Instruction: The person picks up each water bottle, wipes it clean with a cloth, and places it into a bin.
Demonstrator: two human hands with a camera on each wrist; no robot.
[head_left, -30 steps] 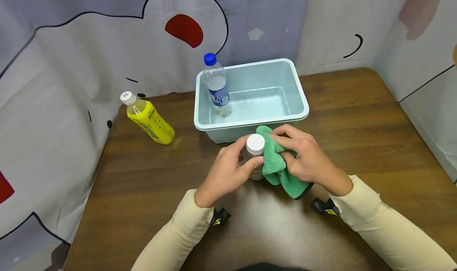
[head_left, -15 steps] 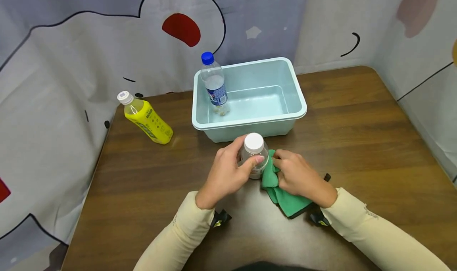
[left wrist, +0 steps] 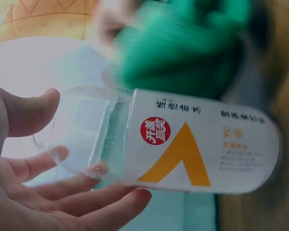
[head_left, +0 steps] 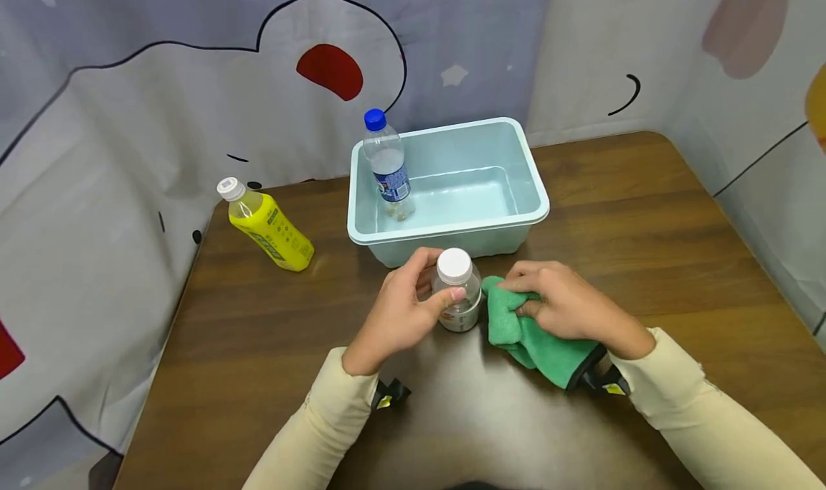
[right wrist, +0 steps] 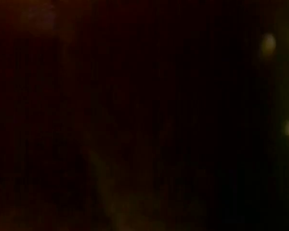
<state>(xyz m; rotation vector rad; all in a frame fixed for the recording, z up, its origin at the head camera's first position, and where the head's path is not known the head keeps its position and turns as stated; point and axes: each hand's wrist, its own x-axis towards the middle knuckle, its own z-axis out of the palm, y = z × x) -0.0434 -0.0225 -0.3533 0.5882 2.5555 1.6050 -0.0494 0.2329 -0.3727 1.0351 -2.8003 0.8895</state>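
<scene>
My left hand (head_left: 400, 314) grips a clear bottle (head_left: 461, 321) with a white cap around its upper part, thumb in front and fingers behind. The bottle stands upright in front of the tub. In the left wrist view its white label (left wrist: 188, 144) shows an orange chevron, a red round mark and dark print. To the right of the bottle, my right hand (head_left: 571, 307) holds a bunched green cloth (head_left: 548, 350) with a dark edge, pinched between thumb and fingers. A small gap separates cloth and bottle in the head view. The right wrist view is almost black.
Behind the hands sits a pale blue tub (head_left: 452, 229), with a blue-capped bottle (head_left: 389, 174) upright at its left end. A bottle of yellow drink (head_left: 277, 235) stands at the left of the wooden table (head_left: 645, 246). A printed curtain (head_left: 161, 117) hangs behind.
My right hand has drawn the green cloth off the bottle's side, down and then slightly right. My left hand keeps its grip on the bottle. The head view has tilted a little.
</scene>
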